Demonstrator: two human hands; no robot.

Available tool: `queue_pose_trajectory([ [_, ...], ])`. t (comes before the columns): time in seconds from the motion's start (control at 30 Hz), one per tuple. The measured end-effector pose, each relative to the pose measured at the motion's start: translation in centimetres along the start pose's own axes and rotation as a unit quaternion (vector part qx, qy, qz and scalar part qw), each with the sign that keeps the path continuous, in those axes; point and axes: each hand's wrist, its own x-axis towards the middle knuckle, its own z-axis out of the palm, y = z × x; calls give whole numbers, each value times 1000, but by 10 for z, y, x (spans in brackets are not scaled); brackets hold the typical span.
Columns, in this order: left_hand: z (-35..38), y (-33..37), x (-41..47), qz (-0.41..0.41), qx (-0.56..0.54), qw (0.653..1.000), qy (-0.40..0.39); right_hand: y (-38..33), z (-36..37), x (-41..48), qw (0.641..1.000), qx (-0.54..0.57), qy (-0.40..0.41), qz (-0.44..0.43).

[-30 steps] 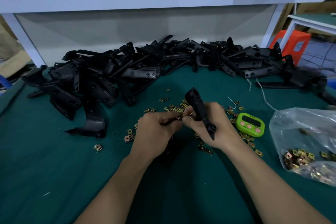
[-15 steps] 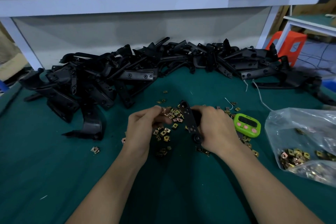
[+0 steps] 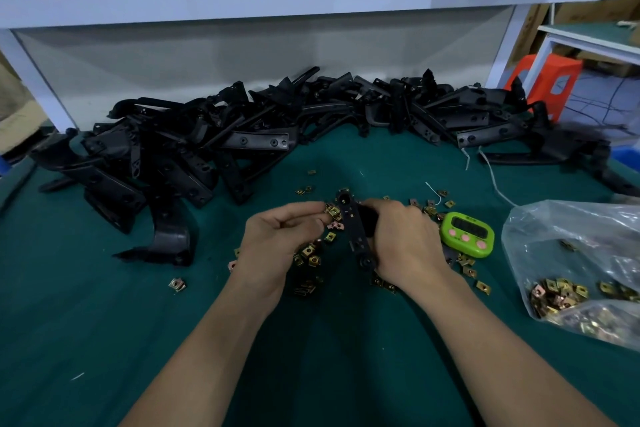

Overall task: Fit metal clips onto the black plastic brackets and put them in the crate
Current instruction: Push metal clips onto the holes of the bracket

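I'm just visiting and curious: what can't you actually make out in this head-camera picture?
Head view:
- Crate: nowhere in the frame.
- Black plastic bracket: right side hidden under the right hand gripping it.
- Left hand: whether its curled fingertips pinch a brass-coloured metal clip is too small to tell.
- Green oval timer: display too small to read.
- Clear plastic bag: cut off by right edge.
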Motion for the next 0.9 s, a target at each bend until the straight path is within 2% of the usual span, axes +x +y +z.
queue_pose_trajectory([
  [0.1, 1, -2, 1, 38, 88, 995, 42, 2, -1, 0, 1000, 0, 0, 5],
  [0.2, -3, -3, 0, 77, 212, 972, 61, 5, -2, 2, 999, -5, 18, 32],
  [0.3, -2, -4, -4, 125, 382, 913, 72, 8, -2, 4, 997, 7, 46, 54],
  [0.4, -4, -6, -4, 129, 477, 865, 86, 9, -1, 4, 997, 13, 51, 52],
  [0.53, -12, -8, 3, 89, 525, 845, 48, 10, 2, 5, 998, 10, 56, 38],
  [0.73, -17, -7, 9, 102, 602, 792, -16, 12, 5, 5, 998, 14, 52, 28],
  [0.9, -20, -9, 11, 129, 589, 798, 9, 12, 5, 5, 998, 22, 46, 24],
])
